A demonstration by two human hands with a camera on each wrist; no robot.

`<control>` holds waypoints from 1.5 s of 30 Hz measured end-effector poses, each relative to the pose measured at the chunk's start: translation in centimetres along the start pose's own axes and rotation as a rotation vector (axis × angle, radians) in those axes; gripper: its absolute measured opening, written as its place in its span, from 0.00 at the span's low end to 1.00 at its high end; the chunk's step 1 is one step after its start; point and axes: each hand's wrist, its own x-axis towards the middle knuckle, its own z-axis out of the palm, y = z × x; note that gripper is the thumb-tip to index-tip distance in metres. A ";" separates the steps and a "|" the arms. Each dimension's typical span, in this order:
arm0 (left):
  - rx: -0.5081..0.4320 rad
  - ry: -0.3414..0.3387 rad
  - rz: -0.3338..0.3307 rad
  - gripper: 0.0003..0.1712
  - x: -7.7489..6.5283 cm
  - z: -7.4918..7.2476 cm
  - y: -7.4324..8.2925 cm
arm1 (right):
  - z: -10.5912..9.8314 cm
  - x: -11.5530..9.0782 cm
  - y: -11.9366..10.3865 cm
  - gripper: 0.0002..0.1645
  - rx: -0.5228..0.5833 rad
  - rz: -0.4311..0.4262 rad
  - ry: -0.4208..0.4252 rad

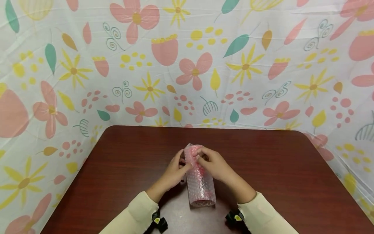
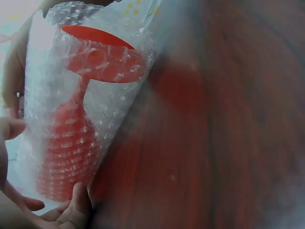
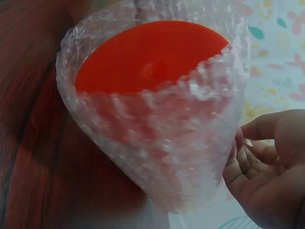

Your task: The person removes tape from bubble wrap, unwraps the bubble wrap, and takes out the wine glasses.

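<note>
A roll of bubble wrap point(image 1: 201, 185) lies lengthwise on the table with a red goblet-shaped thing inside. In the left wrist view the goblet point(image 2: 71, 148) shows a ribbed bowl, a thin stem and a round foot point(image 2: 102, 59) through the clear wrap. The right wrist view looks into the wrap's near end, at the flat red disc point(image 3: 147, 62). My left hand point(image 1: 173, 170) holds the far half of the roll from the left, thumb on top, fingers along its side. My right hand point(image 1: 215, 162) pinches a small clear bit at the wrap's surface, thumb against forefinger.
The dark red-brown table point(image 1: 131, 152) has rounded far corners. Behind it and at both sides hangs a white cloth point(image 1: 163, 84) printed with flowers and leaves. Black bands with bows point(image 1: 159, 221) sit at the cream sleeves point(image 1: 264, 213).
</note>
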 end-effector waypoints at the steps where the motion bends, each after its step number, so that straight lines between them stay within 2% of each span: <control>1: -0.022 0.007 -0.013 0.48 -0.1 -0.1 -0.1 | 0.2 0.1 -0.2 0.09 -0.016 -0.010 -0.001; 6: -0.053 0.058 -0.046 0.46 -0.4 -0.5 -0.5 | 1.5 0.5 -1.0 0.05 -0.126 -0.083 -0.008; 9: -0.066 0.099 -0.029 0.42 -0.7 -0.7 -0.7 | 2.3 0.8 -1.5 0.01 -0.203 -0.124 -0.009; 14: -0.085 0.161 -0.002 0.36 -1.0 -1.4 -1.3 | 3.5 1.3 -2.2 0.03 -0.292 -0.181 -0.011; 19: -0.135 0.178 -0.029 0.32 -1.4 -2.0 -2.1 | 4.6 1.7 -2.9 0.04 -0.353 -0.219 -0.029; 26: -0.202 0.221 -0.017 0.25 -2.1 -2.4 -2.9 | 6.1 2.4 -3.4 0.04 -0.448 -0.293 -0.037; 33: -0.175 0.295 -0.004 0.20 -2.4 -2.7 -3.4 | 7.4 2.7 -4.0 0.03 -0.534 -0.354 -0.015; 40: -0.145 0.305 0.015 0.21 -2.3 -2.7 -3.6 | 8.2 2.4 -4.2 0.04 -0.626 -0.362 -0.008; 45: -0.156 0.316 0.013 0.18 -2.5 -2.7 -3.3 | 8.5 2.2 -4.2 0.08 -0.638 -0.376 0.006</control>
